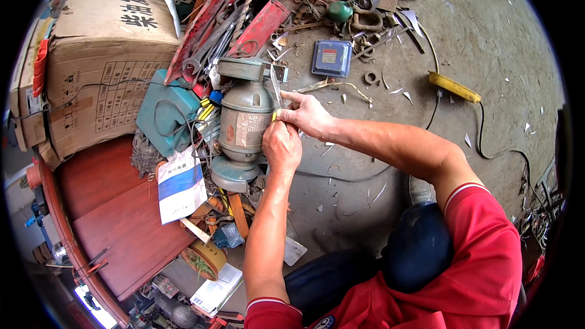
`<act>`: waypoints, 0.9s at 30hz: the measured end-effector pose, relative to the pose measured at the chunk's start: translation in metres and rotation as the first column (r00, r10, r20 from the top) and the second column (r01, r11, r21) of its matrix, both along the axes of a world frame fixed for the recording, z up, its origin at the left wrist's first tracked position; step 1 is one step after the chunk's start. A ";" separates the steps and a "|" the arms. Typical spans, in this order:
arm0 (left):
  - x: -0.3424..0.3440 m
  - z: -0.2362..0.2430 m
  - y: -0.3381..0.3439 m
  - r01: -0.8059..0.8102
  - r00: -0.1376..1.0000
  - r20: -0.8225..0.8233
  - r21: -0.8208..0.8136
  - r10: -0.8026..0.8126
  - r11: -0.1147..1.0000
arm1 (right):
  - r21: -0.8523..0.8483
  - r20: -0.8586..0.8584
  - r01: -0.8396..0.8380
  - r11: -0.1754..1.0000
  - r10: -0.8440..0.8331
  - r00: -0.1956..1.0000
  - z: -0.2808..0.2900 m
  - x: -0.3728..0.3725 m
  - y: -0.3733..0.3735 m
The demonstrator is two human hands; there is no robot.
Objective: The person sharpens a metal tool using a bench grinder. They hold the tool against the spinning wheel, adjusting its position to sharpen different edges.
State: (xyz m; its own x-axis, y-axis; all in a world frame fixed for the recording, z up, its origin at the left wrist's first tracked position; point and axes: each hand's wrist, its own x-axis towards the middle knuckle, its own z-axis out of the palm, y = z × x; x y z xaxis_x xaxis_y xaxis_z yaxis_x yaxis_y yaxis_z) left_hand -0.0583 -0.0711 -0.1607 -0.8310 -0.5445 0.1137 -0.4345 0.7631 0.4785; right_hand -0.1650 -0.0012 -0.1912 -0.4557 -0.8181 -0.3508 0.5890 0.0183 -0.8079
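My left hand (282, 146) and my right hand (309, 116) meet at the right side of a grey-green bench grinder (245, 123). The fingers of my right hand pinch a thin, pale pointed strip (276, 88) that rises beside the grinder's upper wheel guard (242, 68). My left hand is closed just below, against the right fingertips, and a small yellow piece shows at its top. What exactly the left fingers grip is mostly hidden.
Left of the grinder are a teal case (167, 113), a large cardboard box (113, 55) and a reddish-brown wooden panel (122, 207). Wrenches and a red metal tray (262, 27) lie beyond. On the floor are a blue box (332, 59) and a corded yellow power strip (454, 88).
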 end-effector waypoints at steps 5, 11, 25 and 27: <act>0.009 0.005 -0.007 0.063 0.998 0.003 0.078 -0.063 0.995 | 0.073 -0.026 0.082 0.994 -0.080 0.996 0.006 0.017 0.001; 0.015 0.008 -0.009 -0.005 0.991 0.133 0.124 -0.012 0.992 | 0.087 -0.066 0.031 0.996 -0.025 0.997 0.008 0.018 0.001; 0.002 -0.009 -0.019 -0.082 0.976 0.209 0.133 0.053 0.988 | 0.128 -0.111 0.089 0.988 -0.075 0.991 -0.002 0.008 -0.013; -0.001 -0.012 -0.022 -0.098 0.969 0.236 0.126 0.066 0.987 | 0.125 -0.140 0.108 0.986 -0.090 0.986 -0.005 0.006 -0.016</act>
State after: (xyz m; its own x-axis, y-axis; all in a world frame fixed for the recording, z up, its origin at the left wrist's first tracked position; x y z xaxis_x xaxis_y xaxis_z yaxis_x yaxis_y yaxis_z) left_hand -0.0594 -0.0930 -0.1727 -0.7778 -0.6090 -0.1555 -0.6036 0.6549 0.4546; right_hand -0.1594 -0.0169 -0.1957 -0.5822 -0.7171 -0.3831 0.4799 0.0771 -0.8739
